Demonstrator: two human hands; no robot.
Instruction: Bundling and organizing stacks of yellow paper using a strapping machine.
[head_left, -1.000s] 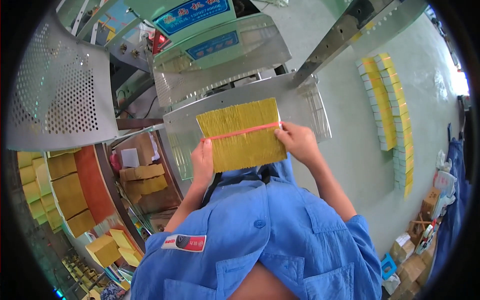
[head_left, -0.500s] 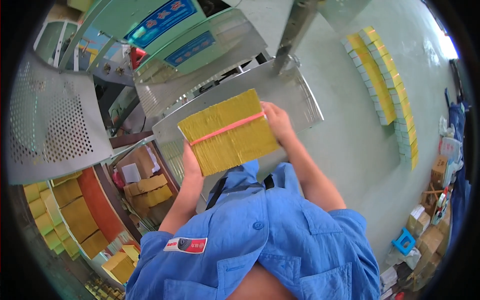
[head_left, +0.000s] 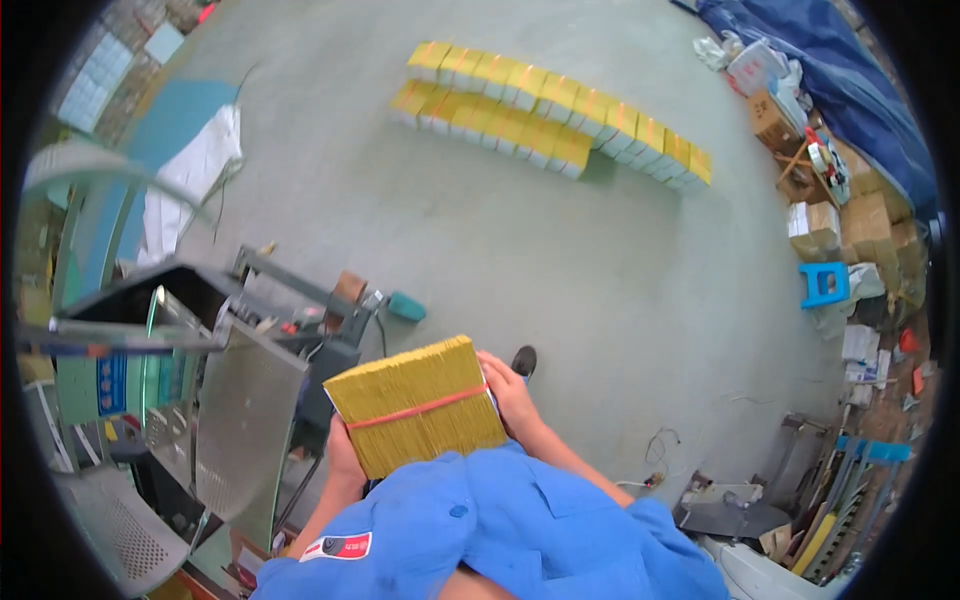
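A thick bundle of yellow paper sheets (head_left: pixel 420 375) is held in front of my body, its ridged yellow face turned up and a pink band around its middle. My left hand (head_left: pixel 345 455) is closed on its left end, partly covered by the bundle. At the right end, my right hand (head_left: pixel 508 390) presses with its fingers along the side. Farther off on the floor, two long rows of similar banded yellow bundles (head_left: pixel 540 90) with white sides stand side by side.
A machine with metal panels (head_left: pixel 250 410) stands close on my left. By its base lies a teal object (head_left: pixel 406 306). Cardboard boxes (head_left: pixel 868 235), a blue stool (head_left: pixel 824 285) and a blue tarp (head_left: pixel 800 50) line the right side. A loose cable (head_left: pixel 660 450) lies on the floor.
I have turned right, away from the machine, which now lies to my left. The bundle has stayed in both hands, and the floor rows are now ahead.
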